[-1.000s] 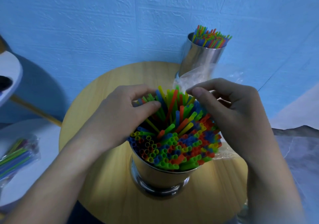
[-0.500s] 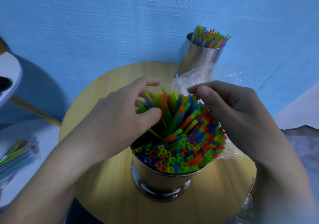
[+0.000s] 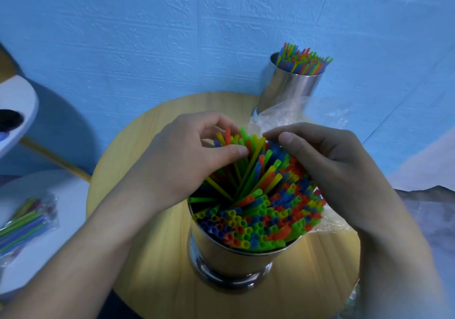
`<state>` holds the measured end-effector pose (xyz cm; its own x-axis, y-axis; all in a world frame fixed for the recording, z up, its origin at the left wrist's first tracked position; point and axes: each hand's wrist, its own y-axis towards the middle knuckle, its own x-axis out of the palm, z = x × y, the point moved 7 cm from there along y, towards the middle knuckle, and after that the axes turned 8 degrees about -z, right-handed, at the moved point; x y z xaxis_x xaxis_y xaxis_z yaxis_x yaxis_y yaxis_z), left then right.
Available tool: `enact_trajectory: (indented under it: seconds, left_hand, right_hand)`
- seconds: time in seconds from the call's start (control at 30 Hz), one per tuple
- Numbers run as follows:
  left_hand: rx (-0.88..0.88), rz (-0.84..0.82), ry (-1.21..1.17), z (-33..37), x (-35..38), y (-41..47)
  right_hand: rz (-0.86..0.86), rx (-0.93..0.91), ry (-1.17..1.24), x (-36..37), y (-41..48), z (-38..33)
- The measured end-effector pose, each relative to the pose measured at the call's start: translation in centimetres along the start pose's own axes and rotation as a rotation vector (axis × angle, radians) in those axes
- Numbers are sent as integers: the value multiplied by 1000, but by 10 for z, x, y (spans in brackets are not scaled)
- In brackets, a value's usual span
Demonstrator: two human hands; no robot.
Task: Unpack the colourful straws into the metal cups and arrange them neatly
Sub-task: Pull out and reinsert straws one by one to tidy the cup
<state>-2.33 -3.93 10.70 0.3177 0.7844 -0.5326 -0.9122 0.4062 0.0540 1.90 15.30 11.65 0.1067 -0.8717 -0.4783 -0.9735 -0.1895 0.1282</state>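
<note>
A metal cup stands near the front of the round wooden table, packed with colourful straws. Several of them lean crossed towards the far side. My left hand grips a bunch of these leaning straws between thumb and curled fingers. My right hand curls round the right side of the bundle, thumb tip at the straw ends. A second metal cup, filled with upright straws, stands at the table's far edge.
Crumpled clear plastic wrap lies between the two cups and under my right hand. A sealed pack of straws lies on a white surface at the left. A blue wall is close behind the table.
My left hand has closed its thumb onto the leaning straws and pulled them up and leftwards. The bundle is more spread, with a gap opened at the cup's left. My right hand shifted slightly.
</note>
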Motion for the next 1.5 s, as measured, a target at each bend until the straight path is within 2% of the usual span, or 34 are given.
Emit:
enact_trajectory:
  seconds: [0.47,0.8,1.0,1.37,1.5]
  left_hand:
    - [-16,-48,-55,-1,2,-1]
    - [38,-12,-85,1,3,-1]
    - [53,-66,-101,4,8,-2]
    - [48,11,6,6,1,-1]
    - [116,61,-18,14,-5,-3]
  right_hand:
    - [23,-50,21,0,-2,0]
    - [8,-56,69,2,-3,1]
    - [15,-54,84,2,-2,-2]
    - [6,-47,99,2,-3,0]
    - [16,-54,96,2,-3,1]
